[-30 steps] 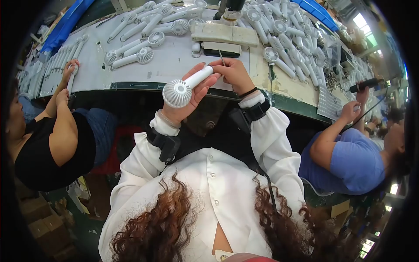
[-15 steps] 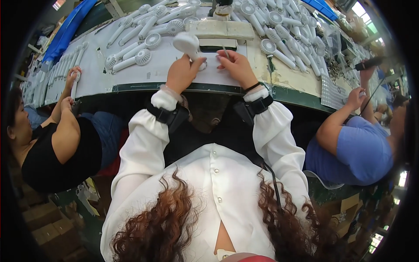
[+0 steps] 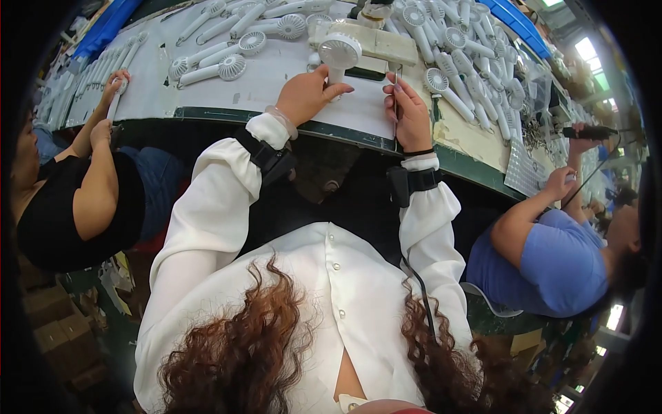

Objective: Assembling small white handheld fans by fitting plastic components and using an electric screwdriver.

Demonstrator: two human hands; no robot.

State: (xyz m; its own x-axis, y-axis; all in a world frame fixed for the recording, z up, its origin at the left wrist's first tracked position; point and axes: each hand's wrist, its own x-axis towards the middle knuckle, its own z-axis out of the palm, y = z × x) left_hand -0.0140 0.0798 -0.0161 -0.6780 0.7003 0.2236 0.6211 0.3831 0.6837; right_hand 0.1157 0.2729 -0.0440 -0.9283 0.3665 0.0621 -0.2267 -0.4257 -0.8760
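Over the white worktop [image 3: 265,84]: one white handheld fan [image 3: 340,52], head above the left hand [image 3: 302,98], handle clasped; thin tool [image 3: 398,74] gripped in right hand [image 3: 414,119].

Long worktable, white top, dark green edge [image 3: 241,116], curving across frame. Left: seated co-worker in black short-sleeved top [image 3: 52,221] and blue jeans, both hands at table edge. Right: co-worker in blue short-sleeved shirt [image 3: 562,259], raised hand gripping black cylindrical tool with cable [image 3: 589,132]; white curved seat edge [image 3: 493,303] below. Silver perforated sheet [image 3: 522,169] near that co-worker, at table edge. Blue plastic crate [image 3: 517,26] top right; bright window panels [image 3: 586,48] farther right. Stacked brown cardboard boxes [image 3: 69,338] lower left. Background right blurry.
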